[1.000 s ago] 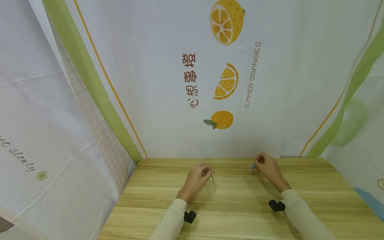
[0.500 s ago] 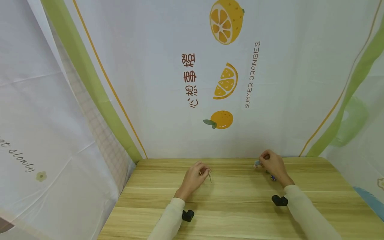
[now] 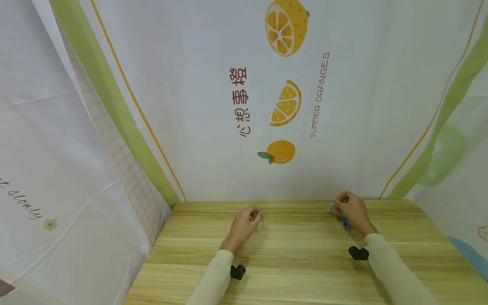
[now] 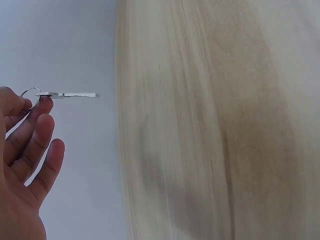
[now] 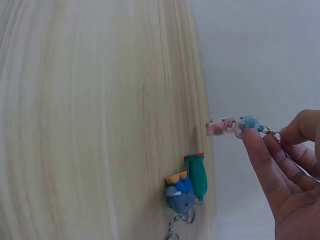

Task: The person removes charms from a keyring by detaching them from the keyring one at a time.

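In the left wrist view my left hand (image 4: 27, 155) pinches a split ring (image 4: 31, 90) between thumb and forefinger. From the ring a key (image 4: 77, 95) hangs above the wooden tabletop (image 3: 289, 258). My right hand (image 3: 352, 213), across from the left hand (image 3: 244, 226), holds a small figurine keychain (image 5: 230, 126) by its metal clasp (image 5: 272, 132). The figurine is light blue at the top and pink below, hanging over the far edge. Beneath it on the table lie a green bottle-shaped keychain (image 5: 198, 177) and a blue-and-grey figure keychain (image 5: 180, 192), side by side.
A white cloth (image 3: 213, 178) printed with oranges hangs right behind the table's far edge. More cloth (image 3: 68, 169) drapes along the left side. Black camera mounts (image 3: 238, 272) sit on both wrists. A short chain (image 5: 172, 227) trails from the blue figure.
My right hand has shifted right with the figurine keychain, uncovering the green and blue keychains on the table. The left hand, still holding the key, has drifted slightly left.
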Motion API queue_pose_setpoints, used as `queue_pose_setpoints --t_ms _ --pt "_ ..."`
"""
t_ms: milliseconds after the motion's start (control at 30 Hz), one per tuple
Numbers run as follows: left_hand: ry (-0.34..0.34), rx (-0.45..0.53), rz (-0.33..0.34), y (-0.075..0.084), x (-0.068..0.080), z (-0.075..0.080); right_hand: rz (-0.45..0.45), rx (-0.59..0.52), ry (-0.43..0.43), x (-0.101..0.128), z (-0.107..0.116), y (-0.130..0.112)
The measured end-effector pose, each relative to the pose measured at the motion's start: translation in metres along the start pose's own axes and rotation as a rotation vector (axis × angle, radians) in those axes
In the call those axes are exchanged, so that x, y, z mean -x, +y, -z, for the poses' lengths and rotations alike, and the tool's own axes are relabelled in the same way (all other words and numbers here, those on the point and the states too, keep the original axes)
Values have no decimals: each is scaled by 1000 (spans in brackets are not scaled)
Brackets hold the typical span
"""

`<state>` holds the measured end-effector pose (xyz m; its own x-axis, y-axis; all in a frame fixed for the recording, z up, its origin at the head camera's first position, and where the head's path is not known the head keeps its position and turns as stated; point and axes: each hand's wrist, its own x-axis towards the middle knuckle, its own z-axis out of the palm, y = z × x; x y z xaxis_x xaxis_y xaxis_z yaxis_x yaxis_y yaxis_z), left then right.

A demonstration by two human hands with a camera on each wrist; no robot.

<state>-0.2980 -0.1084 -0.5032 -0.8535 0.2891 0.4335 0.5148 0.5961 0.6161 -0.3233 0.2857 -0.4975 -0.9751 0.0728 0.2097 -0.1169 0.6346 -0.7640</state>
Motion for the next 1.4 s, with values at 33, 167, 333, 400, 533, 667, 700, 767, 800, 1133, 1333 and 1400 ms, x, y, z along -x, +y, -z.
queue_pose_setpoints --t_ms 33,167,333,400,533,667,700,767,800,1133,1333,1400 --pt "3 6 12 0 0 0 -1 1 1 0 1 1" --pt "25 32 51 -3 -1 -1 -6 0 3 1 3 5" --pt "61 89 132 -9 -2 -3 -19 -5 -1 0 3 9" --pt "73 124 172 -12 -3 -3 -28 -13 -2 0 4 11" --pt "104 199 234 -18 -5 -4 -52 -48 -10 0 4 13" --pt "141 265 296 -25 -5 -3 -70 -42 -13 0 6 15" --pt "151 278 313 -26 -4 -3 -71 -35 -12 0 6 15" --pt "169 299 355 -30 -3 -3 -71 -21 -9 0 7 16" --pt "177 310 369 -32 -2 -3 -70 -18 -9 1 8 17" --pt "117 384 453 -46 11 3 -93 -21 2 3 12 26" --pt "71 268 428 -52 15 5 -110 10 18 3 14 32" --pt "47 225 417 -53 17 6 -117 23 24 3 15 33"
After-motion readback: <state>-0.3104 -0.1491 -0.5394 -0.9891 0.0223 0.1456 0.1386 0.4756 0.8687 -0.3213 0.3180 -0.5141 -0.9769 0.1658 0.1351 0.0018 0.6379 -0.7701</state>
